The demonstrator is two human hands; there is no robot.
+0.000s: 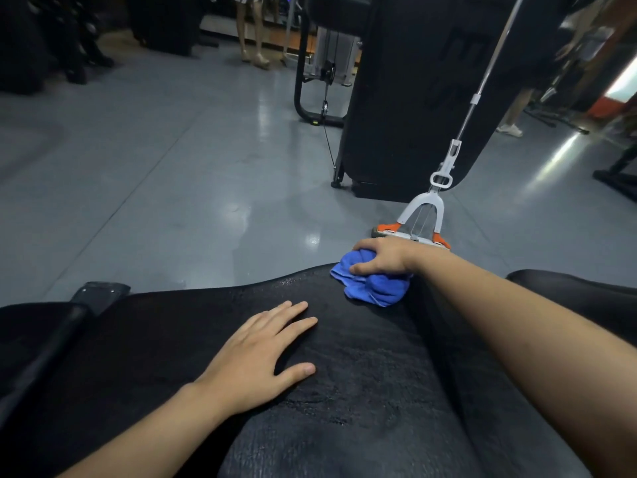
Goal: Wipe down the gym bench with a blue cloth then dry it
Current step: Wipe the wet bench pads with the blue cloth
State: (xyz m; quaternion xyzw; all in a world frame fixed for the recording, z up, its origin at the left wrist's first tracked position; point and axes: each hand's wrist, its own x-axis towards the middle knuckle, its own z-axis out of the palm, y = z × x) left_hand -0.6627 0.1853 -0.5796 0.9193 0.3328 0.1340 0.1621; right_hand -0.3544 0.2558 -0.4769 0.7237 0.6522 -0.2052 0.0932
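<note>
The black padded gym bench fills the lower half of the view, and its surface glistens with wet streaks. A crumpled blue cloth lies on the bench's far edge. My right hand is closed over the top of the cloth and presses it onto the pad. My left hand rests flat on the middle of the bench, palm down, fingers spread, holding nothing.
A mop with a white and orange head stands on the grey floor just beyond the cloth, its metal handle leaning up to the right. A tall black machine stands behind it. People's legs show at the back.
</note>
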